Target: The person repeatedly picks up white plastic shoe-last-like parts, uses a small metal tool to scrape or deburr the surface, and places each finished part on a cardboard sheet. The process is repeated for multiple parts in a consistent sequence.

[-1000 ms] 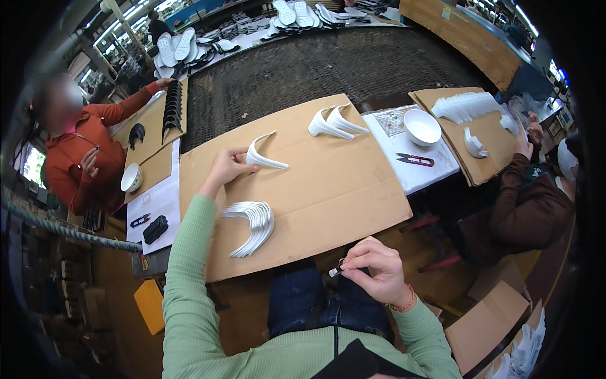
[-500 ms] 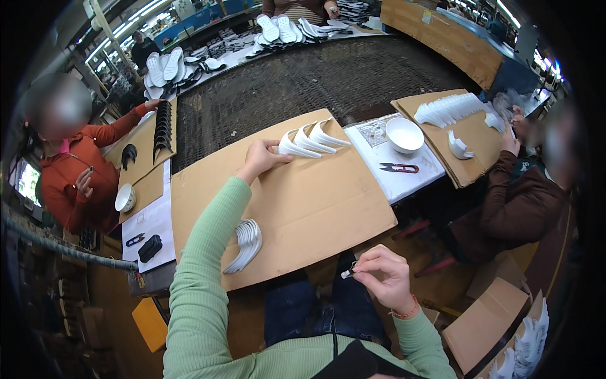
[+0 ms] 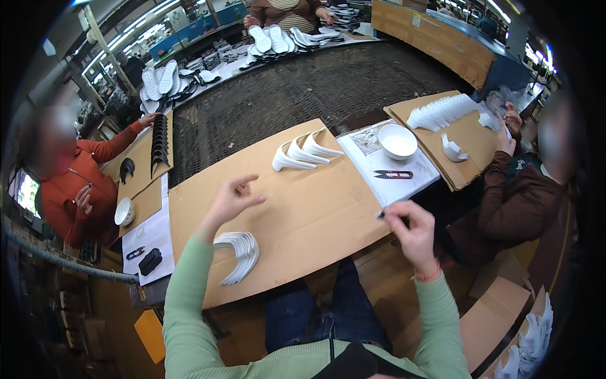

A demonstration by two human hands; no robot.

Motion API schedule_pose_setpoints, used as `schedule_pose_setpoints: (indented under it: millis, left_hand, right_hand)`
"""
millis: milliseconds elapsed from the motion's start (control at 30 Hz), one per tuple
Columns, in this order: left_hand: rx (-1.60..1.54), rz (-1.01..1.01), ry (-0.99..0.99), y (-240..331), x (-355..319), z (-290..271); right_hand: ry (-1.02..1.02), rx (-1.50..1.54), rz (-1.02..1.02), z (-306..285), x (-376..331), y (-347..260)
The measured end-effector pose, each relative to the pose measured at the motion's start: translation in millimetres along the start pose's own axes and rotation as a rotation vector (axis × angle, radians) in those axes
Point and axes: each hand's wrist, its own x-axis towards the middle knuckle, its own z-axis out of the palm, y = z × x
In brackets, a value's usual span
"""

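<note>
Left hand (image 3: 231, 201), centre-left, spread empty, apparently between white pieces (image 3: 245, 256), needing a pinch next; right hand (image 3: 413, 231) pinched a dark object (image 3: 380, 215).

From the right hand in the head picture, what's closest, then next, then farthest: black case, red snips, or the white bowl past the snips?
1. Red snips: beyond the right hand.
2. White bowl: just past the snips.
3. Black case: way over on the left.
</note>
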Motion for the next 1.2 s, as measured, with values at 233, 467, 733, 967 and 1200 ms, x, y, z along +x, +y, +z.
schedule_pose_setpoints:
  millis: [233,467,733,967,1200]
  left_hand:
    - [-0.144,-0.184,0.015,5.6,-107.7,-18.7]
    - [-0.452,-0.305,0.09,-15.9,-133.3,-0.3]
    - [-0.187,-0.309,0.175,-7.6,-159.0,-20.2]
    - [-0.244,-0.303,0.474,12.6,-195.3,-43.0]
    - [-0.532,-0.121,0.723,39.0,-206.2,-41.2]
  right_hand:
    - [0.155,-0.188,0.096,-43.8,89.5,71.2]
    - [0.225,-0.509,-0.02,-70.7,163.8,133.6]
    - [-0.049,-1.117,0.039,-55.0,179.5,153.3]
    - [-0.108,-1.254,0.058,-46.7,186.8,162.0]
    - [-0.089,-1.29,0.031,-42.5,184.4,162.8]
